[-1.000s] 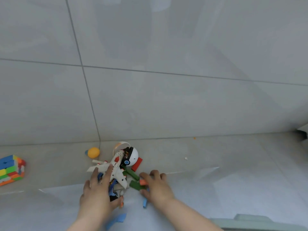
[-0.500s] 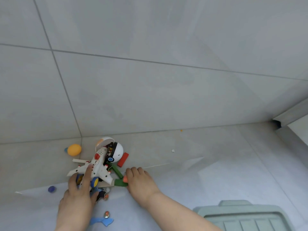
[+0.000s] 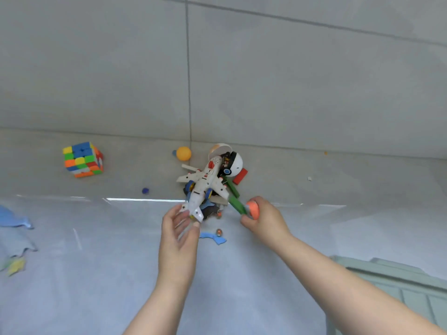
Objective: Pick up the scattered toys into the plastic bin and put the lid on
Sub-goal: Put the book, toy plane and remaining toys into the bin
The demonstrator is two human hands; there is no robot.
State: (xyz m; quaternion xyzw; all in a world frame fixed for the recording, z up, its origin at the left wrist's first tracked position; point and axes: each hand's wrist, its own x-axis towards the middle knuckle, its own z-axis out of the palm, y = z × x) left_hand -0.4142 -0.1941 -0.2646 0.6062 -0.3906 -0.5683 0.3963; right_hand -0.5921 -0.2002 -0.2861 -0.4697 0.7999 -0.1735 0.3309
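Currently both hands work at one heap of toys against the wall. The left hand (image 3: 177, 234) is spread, fingers apart, palm turned inward, with its fingertips at the tail of the plane (image 3: 205, 187); it grips nothing yet. The posture suits cupping the plane from the rear, since the fuselage is too broad for a pinch.

The right hand (image 3: 263, 220) is clenched around an orange piece (image 3: 253, 209) and the near end of a green block (image 3: 235, 204). The block runs from the hand into the heap, so it is probably being drawn out endwise, which disturbs the stack least.

Beyond the left fingertips, under and behind the plane, lie a white ball toy (image 3: 233, 163), a red block (image 3: 240, 176) and dark parts too tangled to identify. An orange ball (image 3: 183, 153) sits farther out, near the wall. A cube (image 3: 83, 159) stands well to the left of the left hand. A marble (image 3: 219, 232) and a blue scrap (image 3: 214, 238) lie between the two wrists.

Behind the right forearm, a grey-green ribbed panel (image 3: 396, 281) shows at the lower corner; whether it is the bin or its lid cannot be told. Most toys are not yet collected, so the task appears to be at an early stage.
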